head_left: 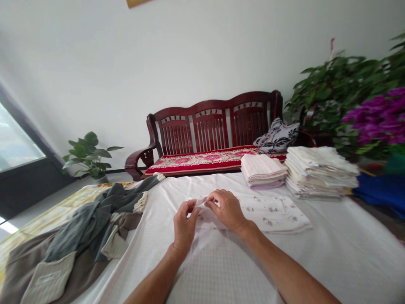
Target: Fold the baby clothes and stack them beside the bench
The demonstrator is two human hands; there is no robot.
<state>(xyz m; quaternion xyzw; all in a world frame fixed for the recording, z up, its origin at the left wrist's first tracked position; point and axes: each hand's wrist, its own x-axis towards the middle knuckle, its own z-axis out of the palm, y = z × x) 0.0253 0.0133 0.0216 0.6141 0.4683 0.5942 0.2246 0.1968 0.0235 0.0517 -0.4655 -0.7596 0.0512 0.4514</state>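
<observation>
A white cloth with a small floral print (272, 213) lies folded in a long strip on the white-covered table. Its left end is pinched between the fingers of my left hand (186, 226) and my right hand (226, 209), which are close together. The fingers of both hands are closed on the edge, lifting it slightly. The right hand hides part of the cloth. Beyond the cloth stand a low pile of folded pinkish striped fabric (263, 169) and a taller pile of folded cream cloths (321, 171).
Dark grey and brown garments with cream cuffs (85, 228) lie heaped at left. Behind the table (215, 266) is a red wooden bench (209, 126) with a patterned cushion (276, 136). A potted plant (90, 154) stands at left; purple flowers (379, 118) and blue fabric (381, 190) are at right.
</observation>
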